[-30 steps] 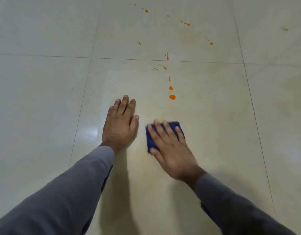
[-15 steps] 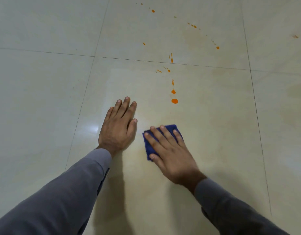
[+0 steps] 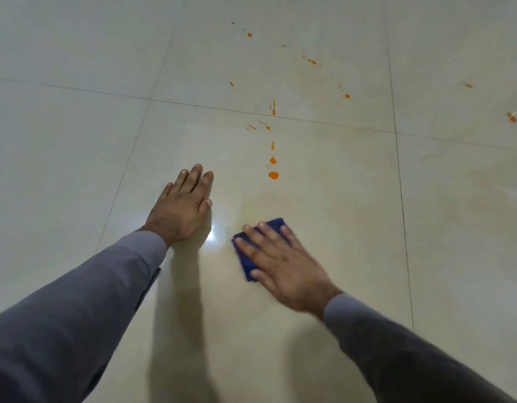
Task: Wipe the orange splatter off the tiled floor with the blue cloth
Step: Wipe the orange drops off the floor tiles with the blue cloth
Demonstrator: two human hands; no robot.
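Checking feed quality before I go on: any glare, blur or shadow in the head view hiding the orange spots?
Head view: bright glare patch on the tile beside the left hand; right hand and blue cloth slightly motion-blurred; arm shadows fall toward the camera; the orange splatter is sharp and unobscured.

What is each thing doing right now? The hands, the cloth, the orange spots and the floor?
Left hand: flat on the floor, fingers together, holding nothing.
Right hand: spread flat, pressing on the cloth.
Folded blue cloth: lying on the floor, mostly covered by the right hand.
Orange splatter drops: not yet wiped, beyond the cloth.
Glossy cream tiled floor: shiny, faintly yellow-smeared around the cloth.
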